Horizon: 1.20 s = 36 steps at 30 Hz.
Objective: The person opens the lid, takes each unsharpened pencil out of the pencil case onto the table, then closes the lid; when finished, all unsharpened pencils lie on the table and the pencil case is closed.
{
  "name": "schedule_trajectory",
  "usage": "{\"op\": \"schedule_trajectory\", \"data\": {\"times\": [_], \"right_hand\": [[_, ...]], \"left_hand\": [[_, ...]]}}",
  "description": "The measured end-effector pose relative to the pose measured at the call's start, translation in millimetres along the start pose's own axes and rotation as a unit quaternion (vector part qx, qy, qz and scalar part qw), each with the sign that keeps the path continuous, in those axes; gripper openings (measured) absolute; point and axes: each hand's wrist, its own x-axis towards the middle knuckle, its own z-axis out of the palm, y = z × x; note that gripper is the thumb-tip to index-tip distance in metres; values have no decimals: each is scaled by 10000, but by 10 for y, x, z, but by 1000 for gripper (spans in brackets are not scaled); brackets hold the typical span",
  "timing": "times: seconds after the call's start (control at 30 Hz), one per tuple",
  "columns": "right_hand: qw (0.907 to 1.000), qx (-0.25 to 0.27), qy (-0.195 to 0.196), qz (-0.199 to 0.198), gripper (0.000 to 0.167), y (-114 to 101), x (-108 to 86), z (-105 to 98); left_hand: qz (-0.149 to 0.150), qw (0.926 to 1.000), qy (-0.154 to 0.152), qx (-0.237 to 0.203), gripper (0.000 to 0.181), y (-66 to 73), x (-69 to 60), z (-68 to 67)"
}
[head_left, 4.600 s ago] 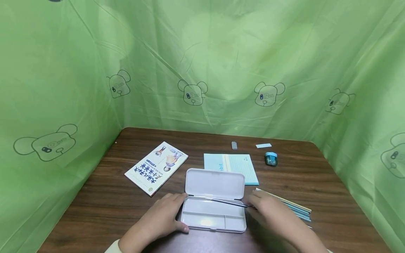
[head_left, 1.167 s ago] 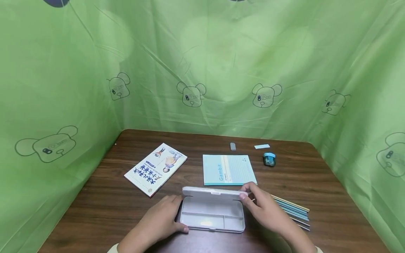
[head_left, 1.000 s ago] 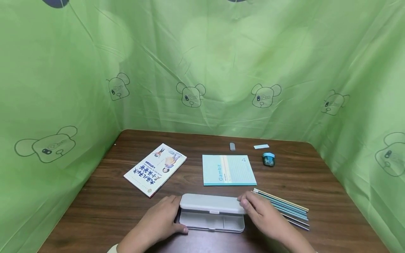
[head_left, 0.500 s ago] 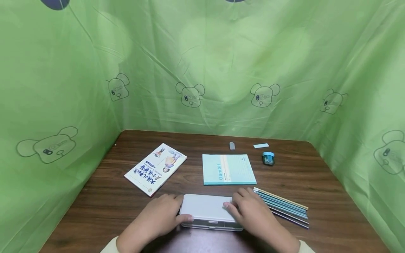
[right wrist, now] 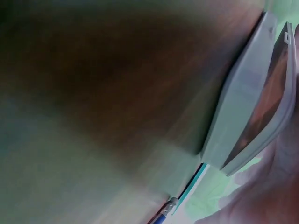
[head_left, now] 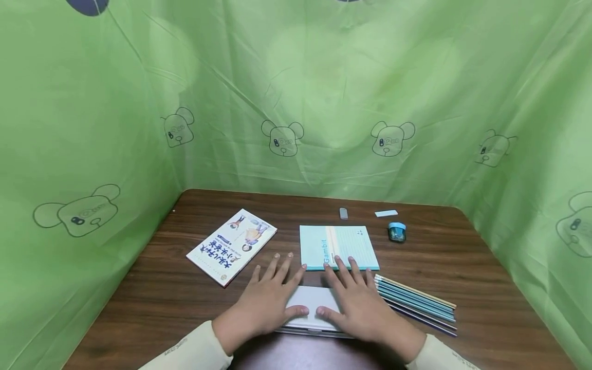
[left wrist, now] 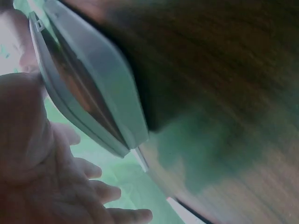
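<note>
A white pencil case [head_left: 311, 298] lies at the near middle of the table, its lid lowered. In the left wrist view a narrow gap shows between the lid and base of the case [left wrist: 100, 70]; the right wrist view shows the same gap on the case [right wrist: 240, 102]. My left hand [head_left: 267, 300] rests on the lid's left part with straight, spread fingers. Over the right part lies my right hand [head_left: 359, 311], fingers likewise spread and pointing away. Both thumbs lie on the lid, tips facing each other. The hands cover the case's two ends.
Behind the case lies a light blue notebook [head_left: 356, 246]. Several pencils [head_left: 418, 302] lie right of my right hand. A white picture book [head_left: 233, 246] is at the left. Farther back are a blue-lidded small jar [head_left: 396, 233], a grey oblong [head_left: 343, 213] and a pale blue strip [head_left: 386, 213].
The dark pencil moved from the case to the pencils at right. My right hand swung the lid down over the base. Both hands then shifted from the case's ends onto the lid, fingers spreading.
</note>
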Motion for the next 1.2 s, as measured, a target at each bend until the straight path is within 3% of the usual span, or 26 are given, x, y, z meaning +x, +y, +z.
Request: {"op": "schedule_trajectory", "data": {"times": [0.17, 0.47, 1.2], "right_hand": [[9994, 57, -342, 56, 103, 9, 12, 25], [9980, 126, -610, 141, 101, 14, 26, 49], [9968, 213, -743, 177, 104, -7, 28, 32]], "left_hand": [[-114, 9997, -228, 56, 95, 7, 25, 46], [-400, 9973, -593, -180, 96, -4, 39, 80], [-595, 9952, -703, -344, 100, 2, 41, 108]]}}
